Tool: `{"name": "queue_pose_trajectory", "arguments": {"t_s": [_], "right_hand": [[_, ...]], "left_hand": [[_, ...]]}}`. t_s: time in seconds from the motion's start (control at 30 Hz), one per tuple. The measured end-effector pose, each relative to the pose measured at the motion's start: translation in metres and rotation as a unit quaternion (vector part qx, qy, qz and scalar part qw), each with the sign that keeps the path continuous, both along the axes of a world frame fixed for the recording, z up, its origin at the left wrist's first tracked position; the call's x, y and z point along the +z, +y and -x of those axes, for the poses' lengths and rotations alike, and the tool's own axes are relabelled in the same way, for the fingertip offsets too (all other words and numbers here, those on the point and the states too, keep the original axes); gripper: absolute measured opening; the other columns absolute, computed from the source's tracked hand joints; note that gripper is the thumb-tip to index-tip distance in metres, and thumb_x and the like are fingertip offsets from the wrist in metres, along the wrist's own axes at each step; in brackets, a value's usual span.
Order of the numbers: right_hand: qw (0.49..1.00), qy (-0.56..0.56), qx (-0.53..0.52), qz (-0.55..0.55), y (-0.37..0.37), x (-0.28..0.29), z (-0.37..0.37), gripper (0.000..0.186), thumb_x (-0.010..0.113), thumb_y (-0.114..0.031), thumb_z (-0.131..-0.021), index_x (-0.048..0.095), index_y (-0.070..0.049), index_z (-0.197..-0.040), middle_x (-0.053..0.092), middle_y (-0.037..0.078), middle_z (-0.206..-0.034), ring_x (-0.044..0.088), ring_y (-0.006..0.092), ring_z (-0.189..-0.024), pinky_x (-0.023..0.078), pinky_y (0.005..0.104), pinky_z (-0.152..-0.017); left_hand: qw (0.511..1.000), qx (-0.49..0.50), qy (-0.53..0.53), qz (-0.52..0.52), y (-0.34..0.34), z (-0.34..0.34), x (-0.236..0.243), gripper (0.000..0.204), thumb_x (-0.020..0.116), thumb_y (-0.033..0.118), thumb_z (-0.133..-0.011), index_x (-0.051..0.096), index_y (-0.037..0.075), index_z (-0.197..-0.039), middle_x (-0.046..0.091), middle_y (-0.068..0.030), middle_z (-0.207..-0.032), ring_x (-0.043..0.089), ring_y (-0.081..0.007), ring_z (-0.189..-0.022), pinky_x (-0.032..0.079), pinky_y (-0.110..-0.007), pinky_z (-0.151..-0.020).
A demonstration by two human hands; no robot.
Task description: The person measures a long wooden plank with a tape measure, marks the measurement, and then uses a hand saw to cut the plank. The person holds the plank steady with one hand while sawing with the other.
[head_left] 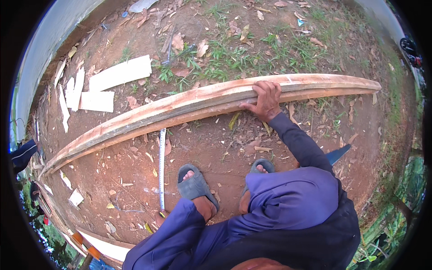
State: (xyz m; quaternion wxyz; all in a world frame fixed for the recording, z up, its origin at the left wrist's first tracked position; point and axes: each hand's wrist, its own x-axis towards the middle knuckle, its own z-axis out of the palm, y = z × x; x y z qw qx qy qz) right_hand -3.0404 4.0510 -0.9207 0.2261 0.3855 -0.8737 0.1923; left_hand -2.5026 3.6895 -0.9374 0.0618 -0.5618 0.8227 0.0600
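Observation:
A long timber [193, 101], looking like two lengths laid side by side, stretches across the dirt in front of my feet. My right hand [266, 100] grips it right of the middle, fingers over the top and thumb along the near side. A pale measuring tape [162, 166] is pulled out on the ground from the timber's near edge toward me. At its near end, beside my left knee, my left hand [159, 218] is closed around the tape; the knee hides most of that hand. Behind my right forearm a flat blue tapered piece [338, 154] sticks out, partly covered.
My sandalled feet [194, 182] stand just short of the timber. White board scraps [120, 73] lie beyond it at left, near a pale wall [49, 54]. Grass and dry leaves cover the far ground. Another person's dark-clothed limb [23, 155] shows at the left edge.

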Motion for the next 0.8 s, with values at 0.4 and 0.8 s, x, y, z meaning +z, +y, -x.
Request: {"name": "queue_pose_trajectory", "arguments": {"t_s": [0.4,0.8], "right_hand": [[0.993,-0.05,-0.036,-0.097,0.005,0.05,-0.017,0.083,0.078,-0.065,-0.072,0.057,-0.008,-0.129,0.054,0.008,-0.117,0.05,0.026,-0.114,0.035,0.0504,-0.101],[0.916,-0.279,0.097,-0.271,-0.013,0.073,0.045,0.075,0.086,-0.055,-0.066,0.057,-0.003,-0.112,0.061,0.01,-0.105,0.059,0.0277,-0.104,0.045,0.0429,-0.087]], "left_hand": [[0.998,-0.054,0.006,0.025,-0.016,0.043,-0.028,0.026,0.07,0.028,-0.09,0.067,0.004,-0.101,0.063,-0.02,-0.106,0.061,-0.0426,-0.101,0.048,-0.053,-0.084],[0.997,-0.068,0.013,0.028,-0.034,0.057,-0.034,0.026,0.07,0.027,-0.089,0.067,0.004,-0.1,0.063,-0.02,-0.106,0.061,-0.0425,-0.102,0.048,-0.053,-0.084]]}}
